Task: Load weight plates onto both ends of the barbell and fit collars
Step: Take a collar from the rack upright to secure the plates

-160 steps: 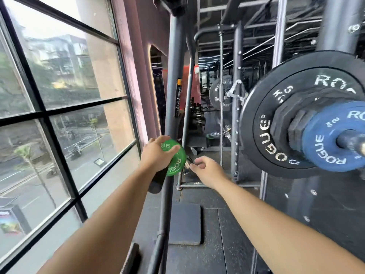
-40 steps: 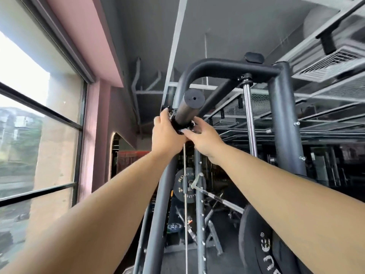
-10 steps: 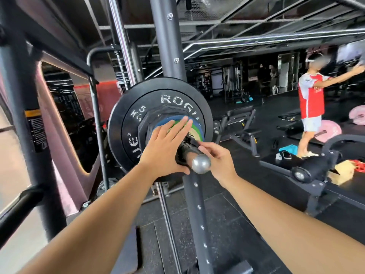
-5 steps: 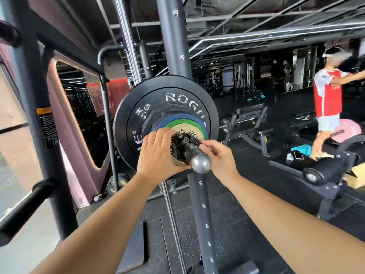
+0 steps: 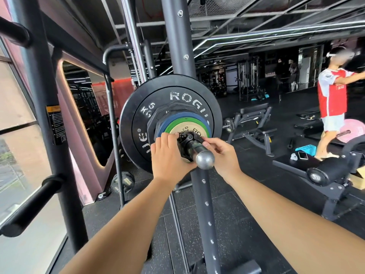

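Both hands close on the black hinged clamp collar [image 5: 186,144] from opposite sides, the left hand [image 5: 167,155] curled round it and the right hand [image 5: 223,155] pinching its far edge, probably to square it on the smooth steel barbell sleeve [image 5: 203,158] with the rounded end. Behind it, whether touching I cannot tell, sit a cream disc plate [image 5: 183,126], a green plate [image 5: 169,125] and a blue plate [image 5: 178,115], stacked small to large against the broad matte black rubber plate [image 5: 134,119] with white lettering.
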